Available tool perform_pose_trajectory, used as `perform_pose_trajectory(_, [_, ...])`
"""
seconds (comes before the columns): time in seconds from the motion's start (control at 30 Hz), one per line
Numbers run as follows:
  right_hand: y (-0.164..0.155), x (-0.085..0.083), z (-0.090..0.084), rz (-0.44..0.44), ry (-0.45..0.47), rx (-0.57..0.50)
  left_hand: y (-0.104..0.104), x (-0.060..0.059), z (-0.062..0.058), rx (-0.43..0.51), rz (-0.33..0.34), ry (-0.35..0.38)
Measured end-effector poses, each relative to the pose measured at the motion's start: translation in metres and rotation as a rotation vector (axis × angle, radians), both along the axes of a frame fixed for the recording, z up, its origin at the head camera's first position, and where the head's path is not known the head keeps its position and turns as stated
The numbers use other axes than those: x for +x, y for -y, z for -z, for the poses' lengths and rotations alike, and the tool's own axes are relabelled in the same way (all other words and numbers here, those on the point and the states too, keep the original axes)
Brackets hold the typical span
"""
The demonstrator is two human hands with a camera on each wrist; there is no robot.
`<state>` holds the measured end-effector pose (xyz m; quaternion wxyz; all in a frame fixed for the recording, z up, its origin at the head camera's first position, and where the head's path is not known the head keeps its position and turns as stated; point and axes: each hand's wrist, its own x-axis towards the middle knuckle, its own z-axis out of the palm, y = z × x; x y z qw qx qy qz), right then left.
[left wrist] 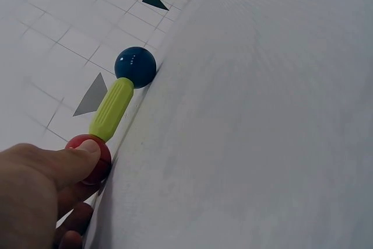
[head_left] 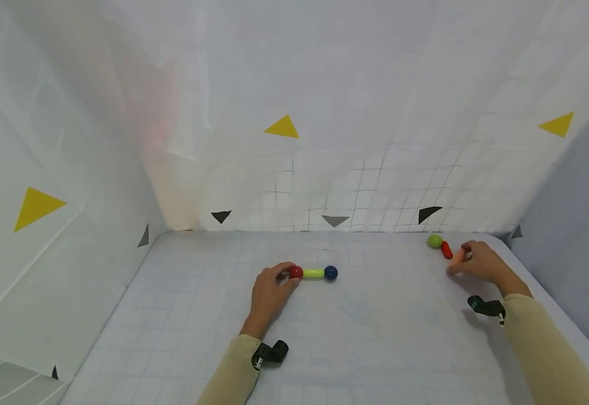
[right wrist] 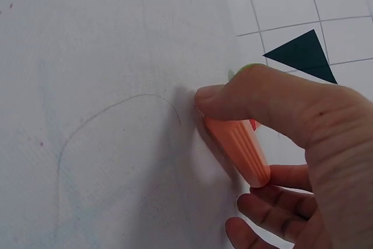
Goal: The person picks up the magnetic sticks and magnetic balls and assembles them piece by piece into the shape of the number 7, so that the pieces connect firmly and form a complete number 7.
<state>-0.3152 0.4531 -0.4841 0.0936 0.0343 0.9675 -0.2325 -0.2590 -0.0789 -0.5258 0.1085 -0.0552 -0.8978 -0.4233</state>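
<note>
My left hand [head_left: 270, 293] pinches a red ball [head_left: 296, 272] at one end of a toy piece. From that ball a ribbed yellow-green rod [left wrist: 112, 109] leads to a dark blue ball [left wrist: 136, 67] at the other end. Over on the right, my right hand [head_left: 481, 263] holds an orange ribbed rod [right wrist: 238, 150] by its two ends, between thumb and fingers. Just left of this rod, a red rod [head_left: 446, 250] lies by a green ball [head_left: 434, 241]; in the right wrist view the thumb mostly hides them.
The white table [head_left: 375, 337] carries faint grid lines. White sheet walls stand at the back and both sides, marked with yellow triangles [head_left: 282, 127] and dark ones [head_left: 429, 214]. A small black camera sits on each wrist.
</note>
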Motion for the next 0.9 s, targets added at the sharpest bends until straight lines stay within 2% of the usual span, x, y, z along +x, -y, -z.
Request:
perform_pose_trajectory(0.4, [0.013,0.012,-0.009,0.014,-0.111,-0.026,0.000,-0.001,0.001,0.012,0.001,-0.001])
perform_pose_trajectory(0.9, [0.048,0.015,-0.007,-0.015,-0.279,-0.096,0.000,0.000,-0.001,0.010,0.014,-0.004])
